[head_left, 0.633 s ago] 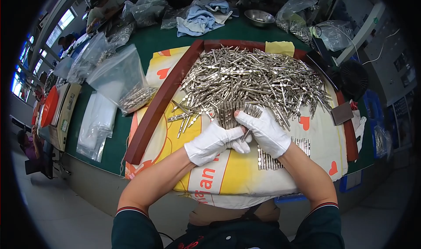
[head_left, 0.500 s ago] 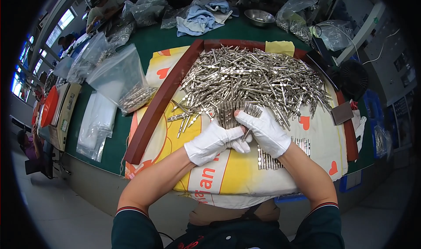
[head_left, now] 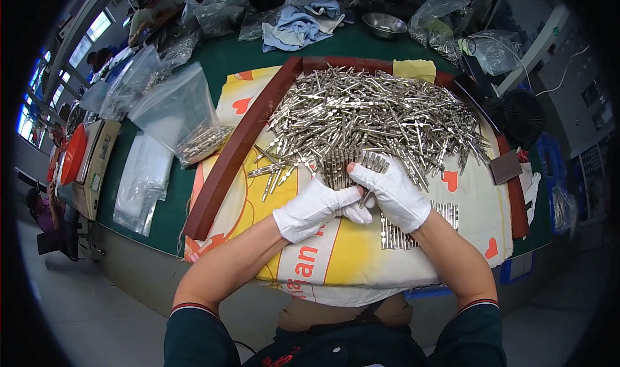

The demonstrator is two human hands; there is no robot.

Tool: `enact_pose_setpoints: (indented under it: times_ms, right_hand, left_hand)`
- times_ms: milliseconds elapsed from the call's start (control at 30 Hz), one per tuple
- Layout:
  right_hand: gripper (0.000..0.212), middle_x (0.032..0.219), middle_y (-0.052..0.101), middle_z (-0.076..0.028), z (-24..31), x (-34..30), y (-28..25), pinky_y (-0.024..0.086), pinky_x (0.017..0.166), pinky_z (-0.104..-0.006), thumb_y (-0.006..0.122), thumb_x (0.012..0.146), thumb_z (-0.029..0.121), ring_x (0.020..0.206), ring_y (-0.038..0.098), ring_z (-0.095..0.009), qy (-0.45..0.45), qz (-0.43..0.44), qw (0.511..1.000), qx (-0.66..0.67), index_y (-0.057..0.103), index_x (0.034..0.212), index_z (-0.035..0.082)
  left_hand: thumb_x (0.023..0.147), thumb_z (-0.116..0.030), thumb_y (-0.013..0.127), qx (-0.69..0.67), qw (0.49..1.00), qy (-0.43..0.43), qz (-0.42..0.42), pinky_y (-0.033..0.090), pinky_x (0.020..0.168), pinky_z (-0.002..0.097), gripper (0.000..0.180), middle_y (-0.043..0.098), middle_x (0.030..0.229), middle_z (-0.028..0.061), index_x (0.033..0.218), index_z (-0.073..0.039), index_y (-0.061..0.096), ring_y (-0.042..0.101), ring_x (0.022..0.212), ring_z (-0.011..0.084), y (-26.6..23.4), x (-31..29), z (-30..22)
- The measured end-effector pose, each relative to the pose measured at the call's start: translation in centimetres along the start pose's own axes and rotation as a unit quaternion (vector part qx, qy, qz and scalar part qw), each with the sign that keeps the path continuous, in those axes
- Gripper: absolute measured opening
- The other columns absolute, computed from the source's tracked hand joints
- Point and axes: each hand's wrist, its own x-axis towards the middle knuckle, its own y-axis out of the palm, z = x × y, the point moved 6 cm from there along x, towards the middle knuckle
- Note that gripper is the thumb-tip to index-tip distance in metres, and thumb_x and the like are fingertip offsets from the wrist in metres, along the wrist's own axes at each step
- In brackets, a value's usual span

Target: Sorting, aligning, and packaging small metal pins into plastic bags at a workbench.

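White gloves cover both of my hands, which meet at the near edge of a big heap of slim, stepped metal pins (head_left: 381, 118). My left hand (head_left: 309, 212) is closed round a side-by-side row of these pins (head_left: 338, 168), its thumb pointing right. Close against it, my right hand (head_left: 399, 198) grips a smaller bunch of pins (head_left: 374, 163), with its thumb tip at the left hand's row. Some fingertips are hidden behind the gloves and pins. Partly under my right wrist, a neat row of pins (head_left: 395, 238) lies on the patterned cloth (head_left: 361, 257).
A dark red wooden frame (head_left: 223, 179) borders the heap. To its left are a bag of pins (head_left: 200, 144), flat clear bags (head_left: 143, 179) and a scale (head_left: 97, 167). A metal bowl (head_left: 384, 24) and blue cloths (head_left: 297, 31) stand behind. Another person (head_left: 155, 8) sits far left.
The hands keep nearly the same pose and hold on the pins. The whole view has shifted very slightly.
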Motion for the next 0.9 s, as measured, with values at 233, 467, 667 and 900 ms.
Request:
enact_pose_setpoints:
  times_ms: [233,467,667,900]
  right_hand:
    - [0.017,0.073,0.059,0.003,0.02,-0.03,-0.06,0.038,0.047,-0.018,0.06,0.091,0.026,0.055,0.05,-0.003,0.01,-0.022,0.999,-0.023,0.062,0.094,0.009]
    - [0.019,0.073,0.058,0.003,-0.07,0.03,-0.12,0.037,0.046,-0.0179,0.058,0.093,0.027,0.056,0.049,-0.003,0.014,-0.024,0.999,-0.022,0.062,0.094,0.009]
    - [0.021,0.072,0.059,0.005,0.09,-0.02,-0.01,0.034,0.044,-0.016,0.061,0.091,0.03,0.054,0.048,-0.001,0.011,-0.019,1.0,-0.013,0.062,0.095,0.01]
    - [0.02,0.072,0.058,0.006,0.12,0.03,0.03,0.034,0.045,-0.0157,0.06,0.091,0.031,0.054,0.048,-0.001,0.013,-0.025,0.999,-0.021,0.063,0.095,0.011]
  left_hand:
    - [0.094,-0.005,0.054,-0.018,1.0,-0.006,-0.006,0.059,0.066,0.0291,0.022,0.062,0.087,0.0122,0.115,-0.001,0.051,0.067,0.075,0.0211,-0.39,-0.06,0.21]
    - [0.093,-0.013,0.058,-0.011,1.0,-0.017,0.009,0.056,0.072,0.0296,0.027,0.062,0.094,0.0133,0.117,-0.003,0.051,0.067,0.079,0.0218,-0.5,-0.1,0.45]
    - [0.094,-0.011,0.057,-0.035,0.999,-0.017,0.028,0.057,0.073,0.0305,0.032,0.061,0.096,0.0138,0.122,-0.003,0.047,0.068,0.08,0.0233,-0.27,-0.2,0.07]
    - [0.093,-0.01,0.058,-0.049,0.998,-0.013,0.047,0.057,0.075,0.0327,0.034,0.059,0.099,0.015,0.124,-0.003,0.046,0.068,0.084,0.0259,-0.28,-0.21,-0.08]
